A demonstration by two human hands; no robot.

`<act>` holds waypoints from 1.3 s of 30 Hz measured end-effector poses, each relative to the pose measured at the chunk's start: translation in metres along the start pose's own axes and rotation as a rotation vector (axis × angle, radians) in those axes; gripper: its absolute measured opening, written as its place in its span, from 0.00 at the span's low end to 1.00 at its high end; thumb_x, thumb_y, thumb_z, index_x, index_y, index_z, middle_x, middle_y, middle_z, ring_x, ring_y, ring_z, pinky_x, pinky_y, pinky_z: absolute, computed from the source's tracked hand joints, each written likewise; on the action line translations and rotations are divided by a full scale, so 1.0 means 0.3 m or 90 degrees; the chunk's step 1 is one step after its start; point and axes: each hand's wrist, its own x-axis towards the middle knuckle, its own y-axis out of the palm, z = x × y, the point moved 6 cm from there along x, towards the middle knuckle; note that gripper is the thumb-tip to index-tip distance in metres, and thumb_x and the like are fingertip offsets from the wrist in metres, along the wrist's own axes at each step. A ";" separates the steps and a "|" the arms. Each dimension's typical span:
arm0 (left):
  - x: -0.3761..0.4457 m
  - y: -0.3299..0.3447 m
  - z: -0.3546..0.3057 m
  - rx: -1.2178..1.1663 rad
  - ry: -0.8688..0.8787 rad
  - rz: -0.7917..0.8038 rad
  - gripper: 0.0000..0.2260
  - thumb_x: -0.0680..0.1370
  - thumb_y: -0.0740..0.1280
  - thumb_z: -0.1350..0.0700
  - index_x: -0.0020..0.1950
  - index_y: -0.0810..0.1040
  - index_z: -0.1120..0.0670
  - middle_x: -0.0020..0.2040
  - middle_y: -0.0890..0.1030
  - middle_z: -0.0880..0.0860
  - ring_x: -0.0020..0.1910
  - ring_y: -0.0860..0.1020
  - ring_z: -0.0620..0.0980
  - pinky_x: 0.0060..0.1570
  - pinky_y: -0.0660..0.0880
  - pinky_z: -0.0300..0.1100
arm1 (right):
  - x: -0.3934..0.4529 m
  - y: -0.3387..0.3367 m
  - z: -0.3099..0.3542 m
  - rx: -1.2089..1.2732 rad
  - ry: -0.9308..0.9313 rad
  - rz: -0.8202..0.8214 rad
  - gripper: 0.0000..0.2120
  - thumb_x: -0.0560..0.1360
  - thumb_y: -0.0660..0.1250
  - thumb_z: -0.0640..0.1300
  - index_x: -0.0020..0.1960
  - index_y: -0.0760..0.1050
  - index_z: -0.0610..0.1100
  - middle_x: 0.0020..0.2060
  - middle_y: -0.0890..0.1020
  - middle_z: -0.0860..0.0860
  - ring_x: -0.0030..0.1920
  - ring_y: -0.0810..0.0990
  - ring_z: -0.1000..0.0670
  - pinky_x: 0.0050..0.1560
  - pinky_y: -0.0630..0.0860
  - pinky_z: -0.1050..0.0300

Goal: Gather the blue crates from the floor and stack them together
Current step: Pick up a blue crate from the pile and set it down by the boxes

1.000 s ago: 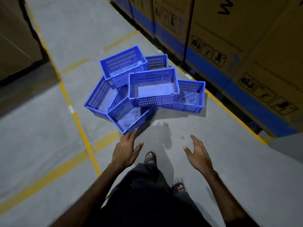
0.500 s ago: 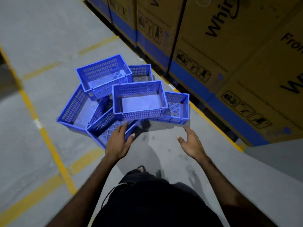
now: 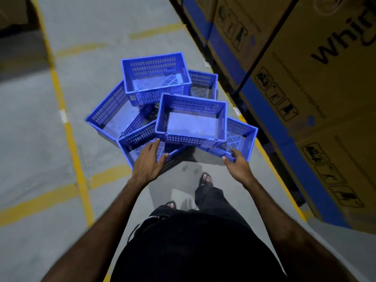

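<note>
I'm seeing six blue crates heaped on the grey floor (image 3: pixel 97 220), just beside the cardboard boxes (image 3: pixel 317 110) on the right. The top crate (image 3: pixel 191 119) is sitting upright on the heap, resting across the front-left crate (image 3: pixel 138 145) and the front-right crate (image 3: pixel 242 139). The left hand (image 3: pixel 149 161) is hovering over the front-left crate's rim with fingers straight and spread, fingertips (image 3: pixel 156 141) right at the top crate's near-left corner; I can't tell if they're touching it. The right hand (image 3: pixel 236 164) is reaching for the front-right crate's near rim, fingers loosely curled, gripping nothing I can make out. Behind, the rear crate (image 3: pixel 154 78) is sitting tilted on the left crate (image 3: pixel 105 117), and the back-right crate (image 3: pixel 203 84) is next to the boxes.
</note>
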 end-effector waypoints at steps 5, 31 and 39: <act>0.157 0.016 -0.031 -0.035 -0.043 -0.013 0.33 0.82 0.58 0.35 0.81 0.64 0.54 0.73 0.74 0.60 0.70 0.73 0.61 0.66 0.72 0.55 | 0.239 -0.061 0.060 -0.013 -0.026 0.061 0.26 0.81 0.68 0.52 0.75 0.69 0.44 0.69 0.76 0.45 0.67 0.76 0.41 0.65 0.74 0.43; 1.040 0.315 0.115 -0.078 -0.249 0.149 0.31 0.83 0.67 0.42 0.81 0.66 0.57 0.78 0.71 0.60 0.76 0.71 0.60 0.73 0.68 0.54 | 1.162 -0.042 -0.117 0.026 0.177 0.066 0.27 0.80 0.70 0.51 0.75 0.69 0.42 0.62 0.81 0.40 0.63 0.80 0.38 0.65 0.74 0.44; 1.376 0.505 0.344 -0.029 -0.218 0.144 0.31 0.82 0.69 0.46 0.80 0.66 0.62 0.78 0.68 0.64 0.77 0.68 0.63 0.74 0.65 0.52 | 1.483 0.250 -0.266 0.056 0.227 0.016 0.27 0.79 0.71 0.51 0.73 0.70 0.41 0.53 0.81 0.41 0.52 0.78 0.44 0.61 0.74 0.46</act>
